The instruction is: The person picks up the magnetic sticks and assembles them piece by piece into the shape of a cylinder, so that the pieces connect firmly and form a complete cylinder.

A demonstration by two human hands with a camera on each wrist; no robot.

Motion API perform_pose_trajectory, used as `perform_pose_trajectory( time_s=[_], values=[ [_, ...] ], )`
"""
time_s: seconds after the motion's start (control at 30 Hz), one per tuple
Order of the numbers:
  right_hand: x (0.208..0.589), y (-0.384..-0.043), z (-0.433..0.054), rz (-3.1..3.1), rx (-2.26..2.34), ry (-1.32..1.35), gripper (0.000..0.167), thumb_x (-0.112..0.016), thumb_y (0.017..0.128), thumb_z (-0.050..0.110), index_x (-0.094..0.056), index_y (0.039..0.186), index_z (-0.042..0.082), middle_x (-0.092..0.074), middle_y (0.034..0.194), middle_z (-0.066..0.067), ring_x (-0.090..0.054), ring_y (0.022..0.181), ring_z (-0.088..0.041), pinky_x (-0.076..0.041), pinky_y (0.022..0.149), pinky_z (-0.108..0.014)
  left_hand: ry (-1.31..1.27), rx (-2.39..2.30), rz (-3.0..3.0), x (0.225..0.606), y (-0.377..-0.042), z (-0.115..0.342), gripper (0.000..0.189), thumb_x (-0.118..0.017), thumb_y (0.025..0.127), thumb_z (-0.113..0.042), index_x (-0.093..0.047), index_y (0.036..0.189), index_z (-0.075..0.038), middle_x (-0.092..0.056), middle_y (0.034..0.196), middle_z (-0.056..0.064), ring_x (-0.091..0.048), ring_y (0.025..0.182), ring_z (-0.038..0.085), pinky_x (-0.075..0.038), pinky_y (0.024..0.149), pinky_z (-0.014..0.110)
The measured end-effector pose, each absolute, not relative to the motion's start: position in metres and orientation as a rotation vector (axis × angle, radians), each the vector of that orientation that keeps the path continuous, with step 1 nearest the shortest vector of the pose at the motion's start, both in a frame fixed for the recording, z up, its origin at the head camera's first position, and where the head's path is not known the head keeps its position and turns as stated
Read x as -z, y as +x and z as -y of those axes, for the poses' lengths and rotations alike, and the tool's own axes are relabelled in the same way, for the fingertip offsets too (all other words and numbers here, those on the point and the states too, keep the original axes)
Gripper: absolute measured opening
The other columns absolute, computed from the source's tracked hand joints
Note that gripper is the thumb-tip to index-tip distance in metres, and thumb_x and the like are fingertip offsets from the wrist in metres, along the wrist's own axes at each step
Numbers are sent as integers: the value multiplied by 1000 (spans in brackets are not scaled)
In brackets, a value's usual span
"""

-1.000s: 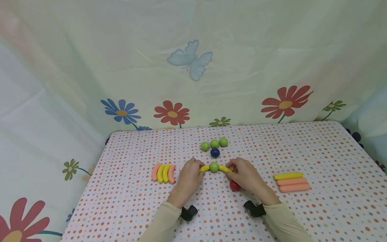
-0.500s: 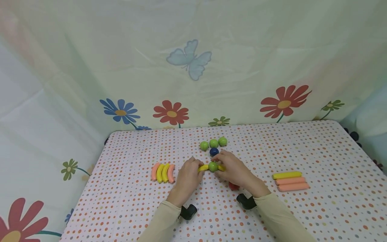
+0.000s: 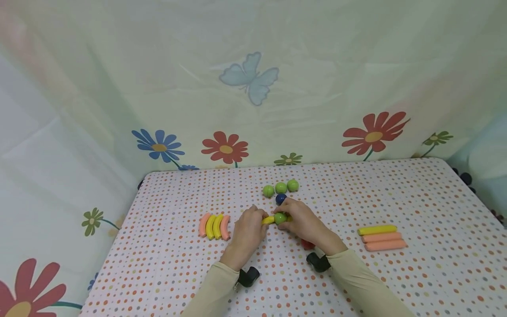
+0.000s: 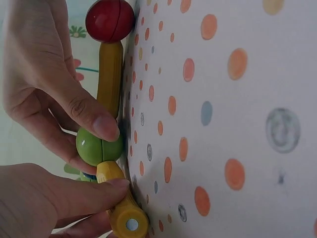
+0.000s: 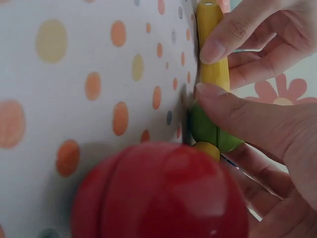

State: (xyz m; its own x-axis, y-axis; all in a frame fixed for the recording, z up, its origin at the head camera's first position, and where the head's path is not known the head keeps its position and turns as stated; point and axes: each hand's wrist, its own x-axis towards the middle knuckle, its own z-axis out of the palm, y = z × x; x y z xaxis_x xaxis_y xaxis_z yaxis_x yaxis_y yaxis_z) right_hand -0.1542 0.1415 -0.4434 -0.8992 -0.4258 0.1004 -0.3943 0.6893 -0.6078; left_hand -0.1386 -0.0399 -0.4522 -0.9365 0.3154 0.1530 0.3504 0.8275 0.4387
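My left hand (image 3: 248, 229) pinches a short curved yellow stick (image 3: 268, 220) between thumb and fingers. A shiny disc shows on the stick's free end in the left wrist view. Its other end meets a green ball (image 3: 280, 218), which my right hand (image 3: 306, 221) grips with the thumb on the near side and fingers behind. From the ball's far side a second yellow stick (image 4: 110, 74) runs to a red ball (image 4: 110, 21). In the head view my right hand mostly covers that second stick and part of the red ball.
A dark blue ball (image 3: 281, 199) lies just beyond my right fingers, with a row of green balls (image 3: 281, 188) behind it. Pink and yellow curved sticks (image 3: 214, 226) lie at left. Straight sticks (image 3: 382, 238), one yellow and two pink, lie at right on the dotted tablecloth (image 3: 435, 211).
My right hand has moved left from the right-hand yellow stick to the green ball and now holds it. My left hand stays on its yellow stick.
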Motion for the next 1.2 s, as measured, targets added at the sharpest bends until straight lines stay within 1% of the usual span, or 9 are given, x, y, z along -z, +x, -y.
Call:
perform_pose_trajectory(
  time_s=[0.17,0.27,0.33,0.43,0.53,0.67,0.77,1.03,1.2],
  values=[
    [445,-155,-144,-2836,1028,-704,30,-87,82,-1,-77,111,-1,-67,102,-6,-63,90,-18,-55,80,-36,-537,720,2926,451,-138,40,16,-82,89,-4,-78,104,-1,-66,94,7,-64,85,21,-59,70,36],
    [446,-155,-145,-2828,1016,-671,35,-88,82,-1,-74,114,1,-68,105,-8,-65,91,-20,-56,79,-38,-526,732,2932,452,-137,41,17,-82,90,-5,-77,106,-1,-66,95,7,-64,85,20,-59,71,35],
    [445,-153,-147,-2828,997,-651,37,-86,82,-2,-73,117,1,-67,106,-9,-66,92,-22,-57,79,-39,-513,751,2938,453,-136,42,18,-82,90,-6,-77,107,0,-66,95,8,-64,85,20,-58,73,34],
    [444,-151,-149,-2830,988,-612,39,-82,84,-8,-72,119,2,-67,107,-9,-67,97,-26,-58,83,-44,-509,782,2933,453,-135,43,20,-81,91,-6,-75,109,1,-65,94,8,-62,84,19,-57,72,32],
    [444,-150,-152,-2832,996,-584,38,-78,85,-11,-73,120,3,-67,105,-8,-67,97,-26,-58,84,-45,-510,823,2934,453,-135,44,21,-81,92,-8,-75,110,1,-63,94,8,-59,82,17,-55,71,30],
    [443,-149,-156,-2828,1003,-551,36,-76,86,-11,-73,120,3,-68,101,-6,-66,94,-23,-58,83,-46,-493,863,2957,452,-136,45,22,-81,92,-10,-75,110,1,-63,97,9,-57,82,16,-54,72,29],
    [442,-148,-160,-2821,1017,-518,37,-76,87,-9,-72,121,3,-69,101,-5,-66,93,-22,-57,83,-46,-471,884,2971,451,-136,47,22,-81,93,-12,-75,110,1,-64,100,10,-60,84,17,-55,74,31],
    [440,-140,-173,-2801,1038,-371,38,-78,88,-6,-69,124,2,-68,101,-6,-62,86,-18,-55,77,-40,-333,846,2935,446,-139,62,21,-78,96,-16,-76,109,-1,-64,103,11,-64,93,25,-56,78,37],
    [441,-134,-186,-2813,1029,-287,39,-78,87,-3,-68,125,0,-67,99,-6,-62,84,-19,-53,72,-37,-288,797,2908,442,-140,71,21,-79,95,-17,-75,109,-2,-64,104,11,-63,93,26,-56,73,37]
  ],
)
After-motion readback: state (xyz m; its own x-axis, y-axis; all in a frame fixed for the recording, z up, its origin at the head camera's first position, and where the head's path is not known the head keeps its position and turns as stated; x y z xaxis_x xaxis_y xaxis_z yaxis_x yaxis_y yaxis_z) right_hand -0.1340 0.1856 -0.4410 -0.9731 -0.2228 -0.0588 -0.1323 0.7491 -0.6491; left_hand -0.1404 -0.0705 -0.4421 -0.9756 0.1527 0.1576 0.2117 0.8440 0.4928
